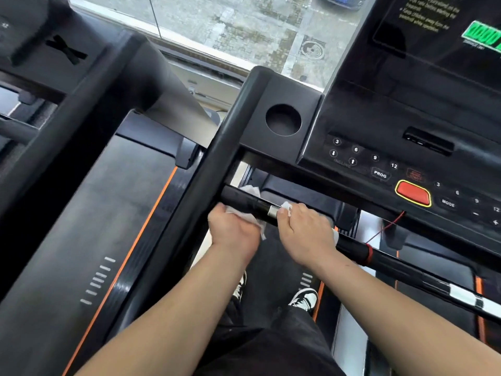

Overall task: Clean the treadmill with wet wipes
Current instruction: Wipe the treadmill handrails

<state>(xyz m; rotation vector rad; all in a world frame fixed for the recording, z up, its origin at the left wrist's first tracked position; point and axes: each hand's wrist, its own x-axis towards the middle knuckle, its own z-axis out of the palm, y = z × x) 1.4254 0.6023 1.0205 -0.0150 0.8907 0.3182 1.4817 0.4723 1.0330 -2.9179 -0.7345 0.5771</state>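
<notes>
Left hand (233,230) curls over the black handlebar (352,250) of the treadmill (217,169), fingers clamped on a white wipe (253,222) pressed against the bar. Right hand (307,234) grips the same bar just to the right, with white tissue bunched under its thumb too; whether that is one sheet or two I cannot tell. Between the two hands, a short metal patch (272,212) of the bar lies bare.

Beyond the bar rises the console (379,126), with one round cup holder (283,120), one red button (413,196) and rows of number keys. Far behind it, a window (244,28) looks down on paved ground.

On the left, the bar ends at the side rail, close to the left hand. On the right, it runs free as far as a red cord (385,229) wound round it. A second treadmill (81,226) stands to the left, with only a narrow gap between the two. Two shoes (305,298) stand on the near belt below.
</notes>
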